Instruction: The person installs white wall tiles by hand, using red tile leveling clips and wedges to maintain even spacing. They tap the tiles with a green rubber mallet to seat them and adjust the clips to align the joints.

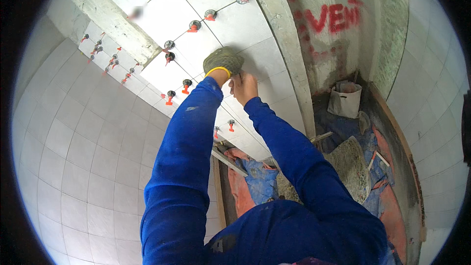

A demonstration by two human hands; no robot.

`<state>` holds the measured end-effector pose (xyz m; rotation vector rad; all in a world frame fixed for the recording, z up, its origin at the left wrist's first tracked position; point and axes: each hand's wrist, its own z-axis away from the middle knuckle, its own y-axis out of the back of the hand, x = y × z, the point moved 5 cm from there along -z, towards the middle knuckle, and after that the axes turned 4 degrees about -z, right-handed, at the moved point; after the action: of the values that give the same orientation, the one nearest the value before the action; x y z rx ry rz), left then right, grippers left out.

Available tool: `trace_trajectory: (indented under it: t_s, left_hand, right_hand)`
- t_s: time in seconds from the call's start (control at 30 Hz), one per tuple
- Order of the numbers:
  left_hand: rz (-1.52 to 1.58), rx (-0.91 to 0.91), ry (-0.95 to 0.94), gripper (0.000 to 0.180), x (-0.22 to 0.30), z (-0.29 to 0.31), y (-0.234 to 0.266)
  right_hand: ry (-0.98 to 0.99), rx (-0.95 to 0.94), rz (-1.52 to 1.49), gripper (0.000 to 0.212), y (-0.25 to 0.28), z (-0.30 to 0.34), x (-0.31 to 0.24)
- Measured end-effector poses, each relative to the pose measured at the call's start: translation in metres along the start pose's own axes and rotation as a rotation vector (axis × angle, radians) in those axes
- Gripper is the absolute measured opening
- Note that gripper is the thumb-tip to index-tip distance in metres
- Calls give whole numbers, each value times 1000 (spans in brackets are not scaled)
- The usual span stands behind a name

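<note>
My left hand (223, 62), in a grey-green knitted glove with a yellow cuff, rests against the white wall tiles (257, 59). Its fingers are hidden behind the back of the glove. Just below and right of it, my bare right hand (244, 88) is close to the tile surface with fingers curled together in a pinch. Whatever lies between those fingertips is too small to make out. Tile levelling spacers with round dark caps and red T-shaped handles sit along the joints, such as one spacer (194, 26) above my hands and another spacer (187, 86) to their left.
A bare concrete edge (289, 44) borders the tiled panel, beside a concrete wall with red painted lettering (336, 18). Below stand a whitish open container (344, 100) and crumpled blue sheeting (260, 179). Tiled walls (98, 167) rise on both sides.
</note>
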<state>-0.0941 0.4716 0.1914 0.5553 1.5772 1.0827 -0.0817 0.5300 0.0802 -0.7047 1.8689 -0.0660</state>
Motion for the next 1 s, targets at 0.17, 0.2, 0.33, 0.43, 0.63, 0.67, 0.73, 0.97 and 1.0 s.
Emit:
trace_trajectory:
  t_s: [0.17, 0.2, 0.33, 0.43, 0.63, 0.67, 0.73, 0.97, 1.0]
  left_hand:
    - [288, 136, -36, 28, -17, -10, -16]
    - [227, 149, -85, 27, -16, -10, -23]
    - [78, 291, -190, 21, -11, -10, -35]
    - [221, 533, -243, 17, -15, 13, -41]
    - [1618, 383, 38, 36, -28, 97, -118]
    - [1689, 342, 14, 34, -22, 109, -128]
    - [1956, 179, -61, 33, -6, 127, -147]
    - [2168, -40, -172, 29, 17, 132, -170]
    - [2171, -58, -163, 27, 19, 133, -174]
  right_hand:
    - [174, -28, 325, 26, 9, -10, -4]
    - [159, -41, 402, 25, 10, -10, -2]
    - [326, -54, 640, 24, 13, -11, -15]
    - [201, -126, 541, 28, 15, -10, -19]
    - [-346, -132, -246, 45, 16, -3, -14]
    - [-362, -103, -185, 45, 16, -3, -14]
    - [-336, -111, -101, 46, 11, -8, -13]
    - [350, 113, 1124, 51, -2, -18, -23]
    - [349, 124, 1105, 51, -3, -17, -21]
